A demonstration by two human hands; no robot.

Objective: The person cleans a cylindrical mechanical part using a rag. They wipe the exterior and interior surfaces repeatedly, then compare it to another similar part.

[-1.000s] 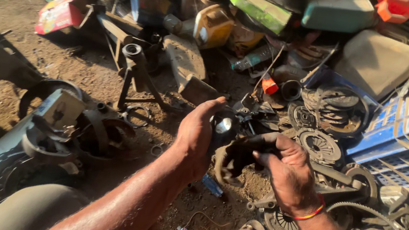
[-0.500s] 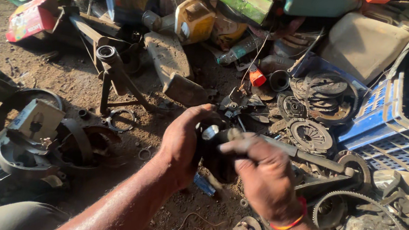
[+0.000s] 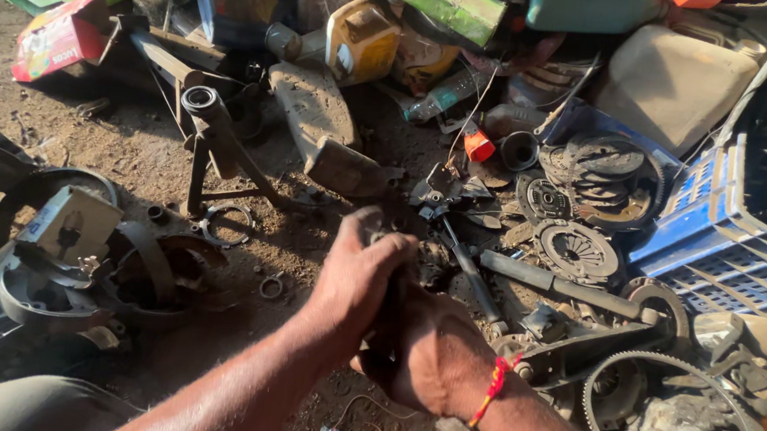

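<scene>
Both forearms are reaching in from the bottom edge and meeting at the middle. The left hand [image 3: 360,279] is curling its fingers downward, its back lit by the sun, while the right hand [image 3: 431,356] is lying just below and touching it, fingers closed and mostly in shadow. The right wrist is wearing a red thread band [image 3: 491,390].

red and green cardboard box [image 3: 59,30] lying top left, yellow labelled oil jug [image 3: 360,40] upright top centre, small white carton [image 3: 73,223] left

The ground is bare brown dirt [image 3: 127,153], lit by strong low sunlight with long shadows. Scrap parts, a yellow can [image 3: 360,40] and a blue crate [image 3: 727,249] lie around.
</scene>
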